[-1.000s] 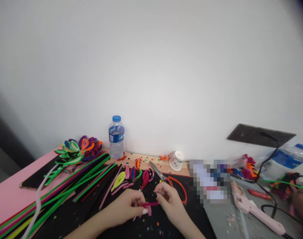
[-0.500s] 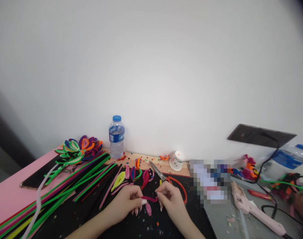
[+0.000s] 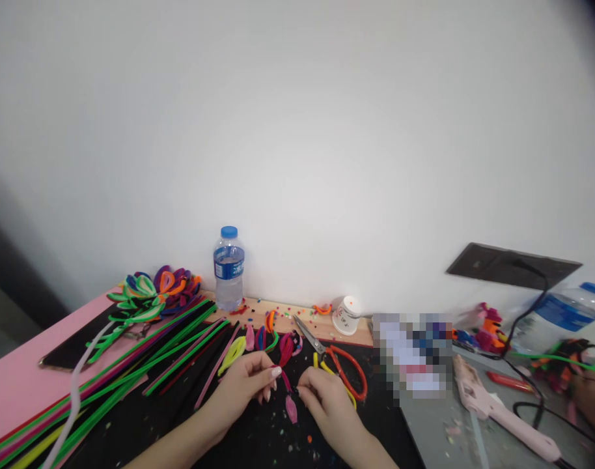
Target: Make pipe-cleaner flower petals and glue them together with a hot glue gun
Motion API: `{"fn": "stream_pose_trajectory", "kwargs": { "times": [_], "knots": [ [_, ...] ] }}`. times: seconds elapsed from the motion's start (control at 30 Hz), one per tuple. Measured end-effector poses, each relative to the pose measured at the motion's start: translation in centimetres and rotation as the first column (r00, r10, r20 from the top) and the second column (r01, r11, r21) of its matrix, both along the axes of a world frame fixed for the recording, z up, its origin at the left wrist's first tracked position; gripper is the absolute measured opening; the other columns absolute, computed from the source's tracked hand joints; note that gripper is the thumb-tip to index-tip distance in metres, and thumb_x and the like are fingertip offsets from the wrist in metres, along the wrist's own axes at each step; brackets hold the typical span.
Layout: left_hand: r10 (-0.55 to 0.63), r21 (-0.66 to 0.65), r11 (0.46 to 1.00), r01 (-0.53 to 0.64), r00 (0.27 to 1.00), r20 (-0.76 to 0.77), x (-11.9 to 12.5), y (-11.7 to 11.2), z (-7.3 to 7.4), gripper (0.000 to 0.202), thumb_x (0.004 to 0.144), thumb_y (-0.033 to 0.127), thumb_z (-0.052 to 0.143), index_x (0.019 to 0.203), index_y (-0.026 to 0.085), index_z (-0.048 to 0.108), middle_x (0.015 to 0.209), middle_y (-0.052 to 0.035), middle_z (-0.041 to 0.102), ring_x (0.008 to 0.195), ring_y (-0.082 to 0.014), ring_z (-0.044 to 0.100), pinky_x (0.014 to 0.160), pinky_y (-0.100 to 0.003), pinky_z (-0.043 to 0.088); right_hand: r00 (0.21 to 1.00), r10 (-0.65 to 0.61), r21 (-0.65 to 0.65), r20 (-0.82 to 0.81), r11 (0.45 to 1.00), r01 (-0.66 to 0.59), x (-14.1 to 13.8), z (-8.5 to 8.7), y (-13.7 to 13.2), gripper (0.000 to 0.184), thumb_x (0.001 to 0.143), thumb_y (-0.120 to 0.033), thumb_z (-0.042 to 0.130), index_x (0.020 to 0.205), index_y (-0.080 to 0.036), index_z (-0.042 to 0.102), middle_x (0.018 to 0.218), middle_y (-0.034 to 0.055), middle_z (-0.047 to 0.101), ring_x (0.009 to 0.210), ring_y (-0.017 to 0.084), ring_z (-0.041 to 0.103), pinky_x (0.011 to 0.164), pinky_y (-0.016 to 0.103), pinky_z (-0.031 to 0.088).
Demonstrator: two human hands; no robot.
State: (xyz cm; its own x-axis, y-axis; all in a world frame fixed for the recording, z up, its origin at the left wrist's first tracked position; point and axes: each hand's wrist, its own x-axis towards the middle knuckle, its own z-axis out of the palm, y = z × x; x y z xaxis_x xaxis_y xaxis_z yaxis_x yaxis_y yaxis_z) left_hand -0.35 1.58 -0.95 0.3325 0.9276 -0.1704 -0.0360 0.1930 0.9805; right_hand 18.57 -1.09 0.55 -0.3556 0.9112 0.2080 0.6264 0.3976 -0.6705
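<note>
My left hand (image 3: 246, 387) pinches the upper part of a short magenta pipe cleaner (image 3: 286, 383) that hangs down to a pink loop (image 3: 291, 409). Just to the right, my right hand (image 3: 327, 404) has its fingers curled and pinches the same piece lower down. Both hands hover over a black mat (image 3: 180, 417). Folded petal shapes in pink, yellow and purple (image 3: 263, 342) lie just beyond my fingers. Orange-handled scissors (image 3: 334, 358) rest beside my right hand.
Long green, pink and black pipe cleaners (image 3: 131, 371) fan out at left beside finished flowers (image 3: 151, 296). A water bottle (image 3: 228, 268) and a paper cup (image 3: 347, 315) stand by the wall. A pink glue gun (image 3: 493, 410) lies at right, near another person's hand (image 3: 590, 397).
The magenta piece went from lying level between my hands to hanging upright. My right hand dropped lower and my left fingers rose, uncovering the scissor handles.
</note>
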Motion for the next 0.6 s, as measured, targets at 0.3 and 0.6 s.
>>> {"fn": "stream_pose_trajectory", "kwargs": {
  "times": [0.3,0.6],
  "knots": [
    [0.076,0.057,0.996,-0.075,0.997,0.000,0.5,-0.4,0.3,0.032,0.073,0.044,0.060,0.059,0.017,0.050,0.048,0.0071,0.046,0.043,-0.0081,0.036,0.047,-0.020,0.026,0.986,0.122,0.084,0.113,0.988,-0.132,-1.4,-0.6,-1.2,0.018,0.086,-0.012,0.041,0.072,-0.020,0.048,0.072,0.0004,0.054,0.065,0.014,0.053,0.059,0.021,0.040],
    [0.129,0.154,0.979,-0.130,0.991,0.014,1.9,-1.6,0.1,0.034,0.072,0.042,0.061,0.055,0.018,0.044,0.060,0.0040,0.041,0.060,-0.0131,0.039,0.059,-0.024,0.034,0.984,0.166,0.149,0.069,0.973,-0.175,-3.3,-1.2,-1.9,0.019,0.086,-0.011,0.040,0.091,-0.020,0.055,0.085,0.0064,0.062,0.071,0.017,0.060,0.064,0.023,0.048]
  ]
}}
